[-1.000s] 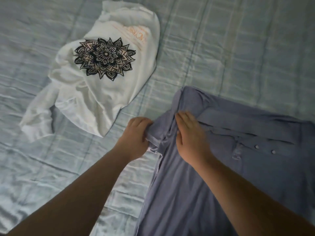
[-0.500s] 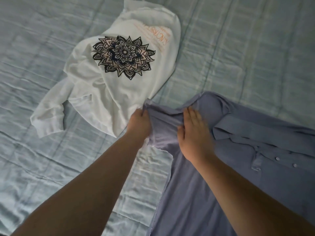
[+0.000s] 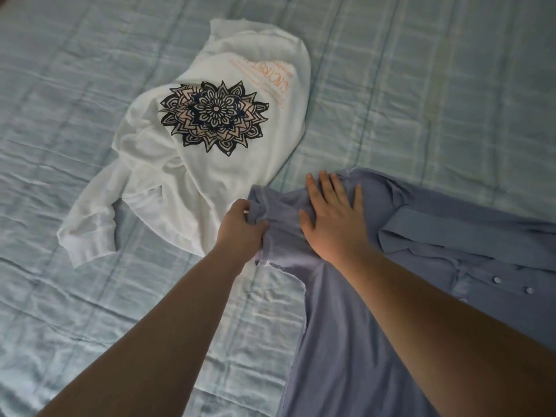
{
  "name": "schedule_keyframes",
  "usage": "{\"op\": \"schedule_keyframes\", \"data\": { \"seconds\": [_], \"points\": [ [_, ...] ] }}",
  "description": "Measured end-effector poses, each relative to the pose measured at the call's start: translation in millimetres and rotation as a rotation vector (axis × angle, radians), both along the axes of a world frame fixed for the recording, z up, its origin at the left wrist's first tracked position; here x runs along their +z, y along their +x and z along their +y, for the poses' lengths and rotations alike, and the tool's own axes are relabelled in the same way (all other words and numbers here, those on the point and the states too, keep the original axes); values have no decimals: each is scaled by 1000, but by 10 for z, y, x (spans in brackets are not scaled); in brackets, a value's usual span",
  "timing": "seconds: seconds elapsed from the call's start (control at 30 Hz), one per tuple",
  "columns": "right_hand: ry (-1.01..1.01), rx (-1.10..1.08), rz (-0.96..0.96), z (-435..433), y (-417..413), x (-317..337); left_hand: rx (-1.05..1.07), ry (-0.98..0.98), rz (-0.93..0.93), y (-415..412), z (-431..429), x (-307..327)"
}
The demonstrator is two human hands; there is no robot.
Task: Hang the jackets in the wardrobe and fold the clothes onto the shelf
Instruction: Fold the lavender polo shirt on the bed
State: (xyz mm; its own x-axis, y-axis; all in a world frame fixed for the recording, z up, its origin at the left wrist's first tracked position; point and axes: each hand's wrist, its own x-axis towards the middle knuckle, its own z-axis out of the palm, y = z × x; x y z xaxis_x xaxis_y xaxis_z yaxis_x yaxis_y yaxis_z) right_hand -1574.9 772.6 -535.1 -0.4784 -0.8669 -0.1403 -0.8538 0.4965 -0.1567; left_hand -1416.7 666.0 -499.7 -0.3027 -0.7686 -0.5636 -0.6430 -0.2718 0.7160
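Blue shirt [image 3: 376, 311] spread on the bed [image 3: 421, 85], just beside the white sweatshirt [image 3: 210, 164]. Left hand [image 3: 240, 230] fingers clamped on the sleeve cuff; right hand [image 3: 334, 218] flat, fingers apart, pinning the shoulder. Fabric probably thin, limp, slippery; grip seams.

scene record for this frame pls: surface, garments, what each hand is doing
surface: light blue quilted bedspread
garment 1: white sweatshirt with mandala print, crumpled, untouched
garment 2: blue button shirt, spread on the bed
left hand: gripping the shirt's sleeve end
right hand: open, pressed flat on the sleeve
wardrobe, shelf: not in view
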Motion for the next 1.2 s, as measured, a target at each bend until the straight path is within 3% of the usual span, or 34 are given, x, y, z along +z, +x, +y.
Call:
{"op": "schedule_keyframes", "data": {
  "seconds": [0.17,0.3,0.37,0.53,0.73,0.87,1.03,1.1,1.2],
  "points": [
    [128,16,-22,-179,-70,-61,-2,52,29,14,84,1],
    [-39,-15,17,14,40,-2,-114,69,31,61,177,33],
    [-102,-58,32,229,147,13,-100,102,73,99,199,32],
    [21,-122,5,468,376,-80,28,177,275,198,245,45],
    [-20,-101,-101,581,286,58,-43,27,352,-58,539,142],
    [-212,-211,-136,1088,109,323,-306,-73,330,-434,850,189],
    [-218,-303,-127,1592,-146,525,-828,-319,-21,-829,1313,126],
    [-204,-310,-101,1731,-233,548,-942,-414,-152,-860,1451,135],
    [-319,-353,-104,1904,-336,539,-961,-574,-127,-842,1542,161]
  ]
}}
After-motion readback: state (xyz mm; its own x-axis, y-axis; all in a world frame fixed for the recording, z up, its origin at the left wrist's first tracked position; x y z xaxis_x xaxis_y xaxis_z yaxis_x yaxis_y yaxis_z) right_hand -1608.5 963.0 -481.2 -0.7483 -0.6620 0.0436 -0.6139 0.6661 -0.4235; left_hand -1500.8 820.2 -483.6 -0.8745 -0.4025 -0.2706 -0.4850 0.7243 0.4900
